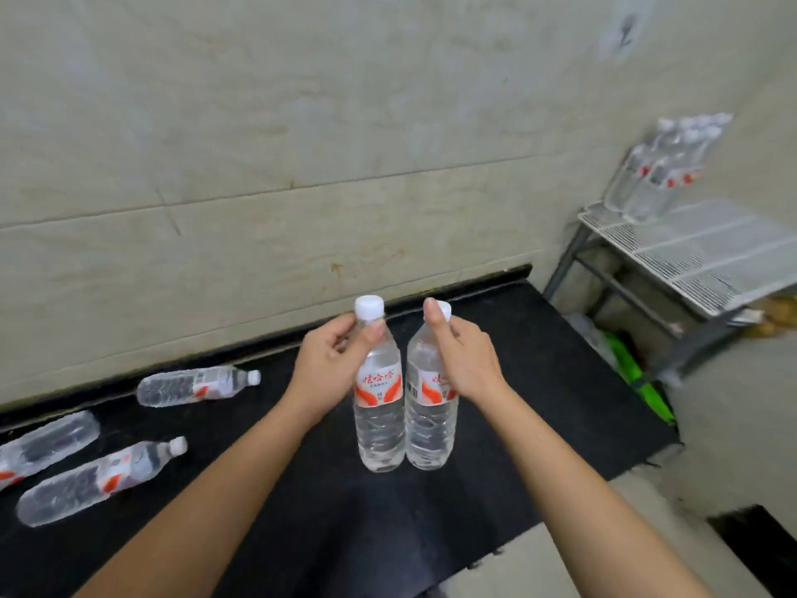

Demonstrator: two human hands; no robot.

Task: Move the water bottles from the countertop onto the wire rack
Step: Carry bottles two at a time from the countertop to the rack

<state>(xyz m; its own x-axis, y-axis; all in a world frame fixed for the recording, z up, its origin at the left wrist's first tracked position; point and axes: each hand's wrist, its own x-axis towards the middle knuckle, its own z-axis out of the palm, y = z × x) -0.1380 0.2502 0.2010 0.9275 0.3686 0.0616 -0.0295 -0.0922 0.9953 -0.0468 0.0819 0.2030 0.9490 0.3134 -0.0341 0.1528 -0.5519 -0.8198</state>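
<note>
Two clear plastic water bottles, ribbed low down with red-and-white labels and white screw caps, are upright and side by side, touching, above the black countertop. The left hand has its fingers wrapped round the neck of the left bottle; the right hand is clamped on the neck of the right bottle, thumb up against the cap.

Left of that pair, three more bottles lie on their sides on the glossy dark top, well apart from it. The countertop's right edge is near the pair, with a gap past it before the wire rack. That's a white grid shelf on grey metal legs, with a cluster of standing bottles at its back corner against the tiled wall and the front of the shelf bare.
</note>
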